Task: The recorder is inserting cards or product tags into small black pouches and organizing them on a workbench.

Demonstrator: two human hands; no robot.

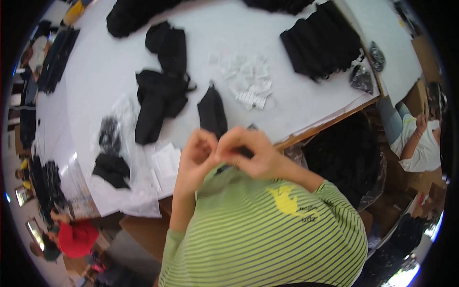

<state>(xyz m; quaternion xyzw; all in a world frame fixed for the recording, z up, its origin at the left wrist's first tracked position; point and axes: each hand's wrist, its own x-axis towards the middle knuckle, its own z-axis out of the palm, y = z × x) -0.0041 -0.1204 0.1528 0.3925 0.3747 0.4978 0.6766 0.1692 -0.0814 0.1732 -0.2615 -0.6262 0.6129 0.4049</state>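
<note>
My left hand [195, 154] and my right hand [256, 154] meet in front of my chest at the table's near edge. The fingertips of both are pinched together, touching or almost touching. Whatever lies between them is too small or too hidden to name. Just beyond the fingers is a narrow folded black cloth piece [212, 111], its lower end hidden behind my hands. I cannot tell whether it is held or only lying there. Further off, white paper tags [251, 79] are spread loosely over the white tabletop [201, 48].
Rumpled black garments [160, 103] lie left of centre. A row of folded black pieces [321, 43] sits at the far right, beside a plastic-wrapped black bundle [362, 78]. Clear plastic bags [138, 191] are at the near left. A person in white [420, 143] is at the right, another in red [76, 238] at the left.
</note>
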